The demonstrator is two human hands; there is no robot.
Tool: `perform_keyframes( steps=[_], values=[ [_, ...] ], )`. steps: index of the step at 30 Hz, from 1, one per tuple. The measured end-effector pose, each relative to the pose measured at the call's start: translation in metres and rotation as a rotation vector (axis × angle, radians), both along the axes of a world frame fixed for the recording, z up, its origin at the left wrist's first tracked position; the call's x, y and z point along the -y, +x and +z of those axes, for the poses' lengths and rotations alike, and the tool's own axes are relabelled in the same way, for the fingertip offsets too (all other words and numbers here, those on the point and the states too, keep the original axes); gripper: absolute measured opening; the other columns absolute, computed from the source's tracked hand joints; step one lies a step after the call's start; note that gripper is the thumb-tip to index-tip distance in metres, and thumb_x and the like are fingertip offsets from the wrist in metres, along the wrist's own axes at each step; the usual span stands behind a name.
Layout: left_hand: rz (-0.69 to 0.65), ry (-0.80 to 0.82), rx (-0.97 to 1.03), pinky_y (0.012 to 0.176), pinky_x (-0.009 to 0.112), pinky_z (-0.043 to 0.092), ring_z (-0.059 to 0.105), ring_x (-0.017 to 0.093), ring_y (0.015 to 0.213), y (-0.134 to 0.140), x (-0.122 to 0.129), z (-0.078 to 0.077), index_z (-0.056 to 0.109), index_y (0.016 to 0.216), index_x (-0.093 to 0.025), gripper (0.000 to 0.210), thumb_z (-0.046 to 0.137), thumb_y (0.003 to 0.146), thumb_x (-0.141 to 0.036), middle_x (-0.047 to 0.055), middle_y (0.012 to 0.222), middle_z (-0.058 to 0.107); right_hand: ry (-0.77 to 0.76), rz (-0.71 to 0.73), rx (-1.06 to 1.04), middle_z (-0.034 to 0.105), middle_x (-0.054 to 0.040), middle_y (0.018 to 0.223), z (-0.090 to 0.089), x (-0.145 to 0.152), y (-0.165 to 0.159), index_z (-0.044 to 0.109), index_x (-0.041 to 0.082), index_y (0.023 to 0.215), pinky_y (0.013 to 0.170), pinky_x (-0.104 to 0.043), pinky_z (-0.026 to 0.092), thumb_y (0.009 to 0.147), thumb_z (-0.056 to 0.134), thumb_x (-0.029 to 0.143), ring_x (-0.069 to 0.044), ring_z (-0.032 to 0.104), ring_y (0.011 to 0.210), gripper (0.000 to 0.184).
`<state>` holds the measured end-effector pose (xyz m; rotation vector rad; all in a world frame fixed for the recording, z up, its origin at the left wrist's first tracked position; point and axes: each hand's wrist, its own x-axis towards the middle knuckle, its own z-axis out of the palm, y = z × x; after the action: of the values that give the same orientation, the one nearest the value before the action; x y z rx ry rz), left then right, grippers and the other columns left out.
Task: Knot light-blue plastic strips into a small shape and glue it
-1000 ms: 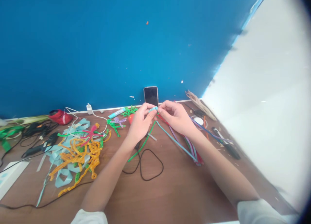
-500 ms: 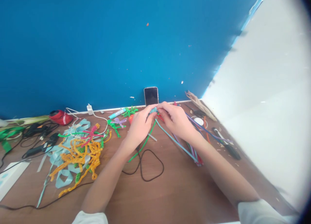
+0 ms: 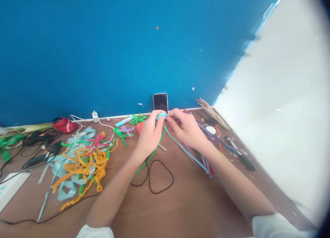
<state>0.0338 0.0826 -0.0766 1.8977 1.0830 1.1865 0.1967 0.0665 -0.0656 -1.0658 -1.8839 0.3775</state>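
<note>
Between the thumb and fingers of my left hand (image 3: 152, 129) is a light blue pipe cleaner bundled into a small coiled piece (image 3: 161, 116). My right hand (image 3: 187, 129) is closed in a pinch at the right end of that piece, its fingertips almost meeting the left ones. A long light blue strand (image 3: 185, 150) slants down to the right below my hands; whether it joins the coil is hidden. Beneath my left hand a green pipe cleaner (image 3: 157, 145) runs toward a black cable (image 3: 171, 174). More coloured pipe cleaners (image 3: 206, 164) lie partly under my right forearm.
A phone (image 3: 160, 102) leans on the blue wall. To the left are a heap of orange pipe cleaners (image 3: 85, 165), pale blue ribbon (image 3: 67, 191), and a white power strip (image 3: 11, 190). A black marker (image 3: 241, 154) lies at the right, near dried husks (image 3: 212, 112).
My left fingers have shifted slightly, and more of the light blue coil shows between my hands. My right hand keeps its pinch, with its fingertips a little lower.
</note>
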Motion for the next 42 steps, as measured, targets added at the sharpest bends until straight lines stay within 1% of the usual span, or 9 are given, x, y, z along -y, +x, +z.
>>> perform_keyframes(
  steps=[4, 12, 15, 18, 22, 27, 32, 37, 42],
  values=[
    [-0.058, -0.038, 0.084, 0.09, 0.03, 0.046, 0.06, 0.018, 0.099, 0.001, 0.0, 0.001, 0.059, 0.111, -0.019, 0.025, 0.048, 0.102, -0.039, 0.006, 0.108, 0.066, 0.014, 0.02, 0.017, 0.055, 0.0042, 0.064, 0.001, 0.001, 0.0, 0.061, 0.018, 0.089, 0.059, -0.023, 0.033, 0.096, 0.052, 0.019, -0.01, 0.045, 0.055, 0.011],
    [-0.015, -0.134, 0.187, 0.072, 0.024, 0.043, 0.056, 0.014, 0.08, -0.003, -0.007, -0.002, 0.061, 0.099, -0.02, 0.021, 0.052, 0.098, -0.039, 0.001, 0.086, 0.06, -0.058, 0.02, 0.017, 0.056, 0.004, 0.064, -0.003, 0.0, -0.004, 0.062, 0.018, 0.094, 0.057, -0.023, 0.031, 0.097, 0.051, 0.025, -0.01, 0.046, 0.055, 0.013],
    [0.024, -0.14, 0.274, 0.061, 0.022, 0.038, 0.049, 0.011, 0.068, -0.008, -0.01, 0.001, 0.061, 0.1, -0.02, 0.019, 0.052, 0.098, -0.036, -0.002, 0.076, 0.052, -0.12, -0.122, 0.065, 0.061, 0.0021, 0.068, -0.01, 0.007, -0.018, 0.058, 0.019, 0.108, 0.055, -0.024, 0.031, 0.099, 0.048, 0.029, -0.013, 0.053, 0.056, 0.017],
    [0.033, -0.163, 0.413, 0.056, 0.021, 0.034, 0.046, 0.01, 0.063, -0.011, -0.009, 0.01, 0.06, 0.1, -0.019, 0.017, 0.053, 0.096, -0.034, -0.003, 0.071, 0.047, -0.163, -0.259, 0.336, 0.069, -0.0038, 0.074, -0.02, 0.023, -0.043, 0.055, 0.018, 0.11, 0.054, -0.026, 0.031, 0.097, 0.04, 0.022, -0.018, 0.062, 0.059, 0.021],
    [-0.011, -0.297, 0.56, 0.05, 0.019, 0.028, 0.038, 0.008, 0.054, -0.012, -0.001, 0.027, 0.055, 0.101, -0.021, 0.012, 0.051, 0.094, -0.03, -0.005, 0.066, 0.044, -0.276, -0.1, 0.684, 0.075, -0.0094, 0.083, -0.041, 0.036, -0.079, 0.06, 0.021, 0.112, 0.059, -0.03, 0.043, 0.097, 0.04, 0.028, -0.026, 0.072, 0.068, 0.025],
    [-0.028, -0.28, 0.59, 0.049, 0.019, 0.027, 0.036, 0.007, 0.053, -0.014, 0.005, 0.034, 0.054, 0.102, -0.021, 0.012, 0.051, 0.094, -0.031, -0.005, 0.065, 0.044, -0.387, -0.012, 0.67, 0.074, -0.0158, 0.112, -0.075, 0.024, -0.098, 0.063, 0.02, 0.119, 0.073, -0.039, 0.054, 0.099, 0.04, 0.03, -0.032, 0.073, 0.096, 0.032],
    [-0.047, -0.28, 0.582, 0.05, 0.019, 0.028, 0.038, 0.008, 0.054, -0.015, 0.005, 0.032, 0.055, 0.101, -0.022, 0.014, 0.051, 0.095, -0.033, -0.005, 0.066, 0.046, -0.434, 0.045, 0.661, 0.075, -0.0119, 0.112, -0.094, 0.017, -0.102, 0.069, 0.024, 0.117, 0.081, -0.037, 0.054, 0.096, 0.051, 0.044, -0.029, 0.073, 0.1, 0.034],
    [-0.08, -0.231, 0.529, 0.053, 0.02, 0.032, 0.04, 0.008, 0.056, -0.014, 0.017, 0.037, 0.056, 0.102, -0.022, 0.013, 0.051, 0.098, -0.033, -0.004, 0.066, 0.047, -0.479, -0.073, 0.613, 0.077, -0.0114, 0.094, -0.088, 0.014, -0.099, 0.073, 0.022, 0.105, 0.071, -0.035, 0.051, 0.099, 0.042, 0.041, -0.028, 0.074, 0.085, 0.036],
    [-0.112, -0.166, 0.463, 0.054, 0.022, 0.039, 0.049, 0.011, 0.062, -0.023, 0.051, 0.055, 0.063, 0.103, -0.023, 0.016, 0.056, 0.098, -0.037, -0.002, 0.066, 0.049, -0.451, -0.177, 0.474, 0.076, -0.0081, 0.09, -0.052, 0.013, -0.078, 0.072, 0.024, 0.104, 0.064, -0.029, 0.043, 0.096, 0.046, 0.034, -0.023, 0.071, 0.075, 0.029]
  ],
)
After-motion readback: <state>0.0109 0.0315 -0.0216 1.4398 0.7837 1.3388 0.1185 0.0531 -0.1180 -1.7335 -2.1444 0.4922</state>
